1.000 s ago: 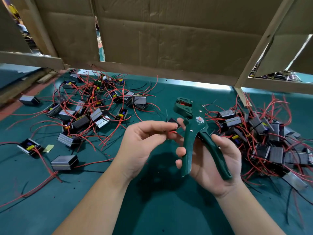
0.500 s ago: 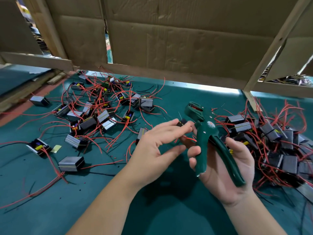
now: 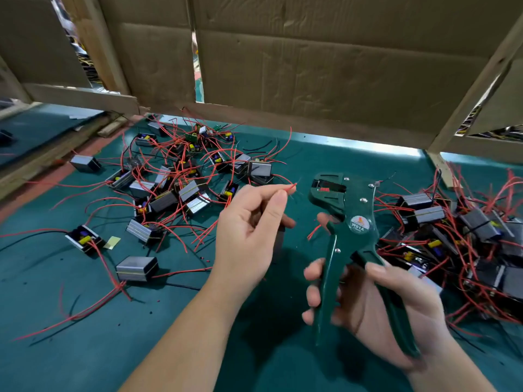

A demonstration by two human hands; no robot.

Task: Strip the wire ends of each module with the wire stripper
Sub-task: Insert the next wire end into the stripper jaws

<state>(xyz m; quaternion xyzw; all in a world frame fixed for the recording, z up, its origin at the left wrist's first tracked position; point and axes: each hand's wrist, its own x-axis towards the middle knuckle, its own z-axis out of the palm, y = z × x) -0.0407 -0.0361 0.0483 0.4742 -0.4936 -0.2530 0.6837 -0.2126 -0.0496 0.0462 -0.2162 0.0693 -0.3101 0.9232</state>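
My left hand pinches the end of a thin red insulated wire between thumb and forefinger, the other fingers loosely curled. The wire's tip points right, just beside the head of a dark green metal-and-plastic wire stripper but not touching it.

My right hand grasps the stripper by its two long handles, fingers wrapped round the left handle and thumb lying over the right one. The tool stands tilted, head up and to the left, handles spread apart.

Behind my left palm a dark boxy shape shows, mostly hidden; I cannot tell whether it is the wire's module.

Both hands hover above a teal-green table mat. To the left lies a loose heap of small grey metal-cased modules tangled in red and black leads. To the right is a denser pile of the same modules. A brown cardboard wall in a pale wooden frame stands at the table's back.
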